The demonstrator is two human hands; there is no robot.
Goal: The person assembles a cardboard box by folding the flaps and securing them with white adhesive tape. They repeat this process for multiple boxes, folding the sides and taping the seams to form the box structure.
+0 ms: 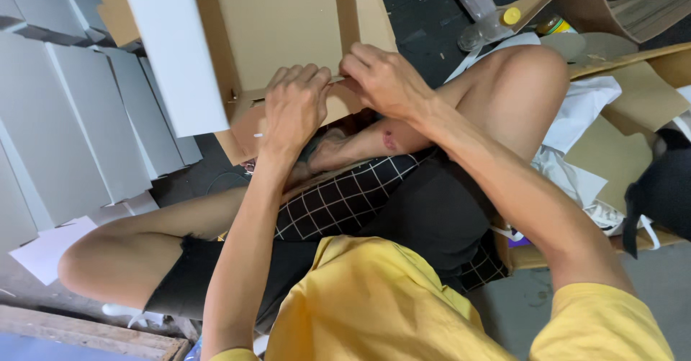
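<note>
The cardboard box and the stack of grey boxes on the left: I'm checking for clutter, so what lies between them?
In the head view, only a white-faced panel of the cardboard box stands between it and the grey boxes; nothing loose shows there.

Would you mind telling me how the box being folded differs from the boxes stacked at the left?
The open cardboard box shows its brown inside; the stacked grey boxes show only grey outsides. The left hand and right hand press the open box's flap; nobody touches the stack. Both look grey outside.

Two hands (pixel 295 109) on one cardboard box (pixel 288 30); about six grey boxes (pixel 86 116); one plastic bottle (pixel 489 23).
</note>
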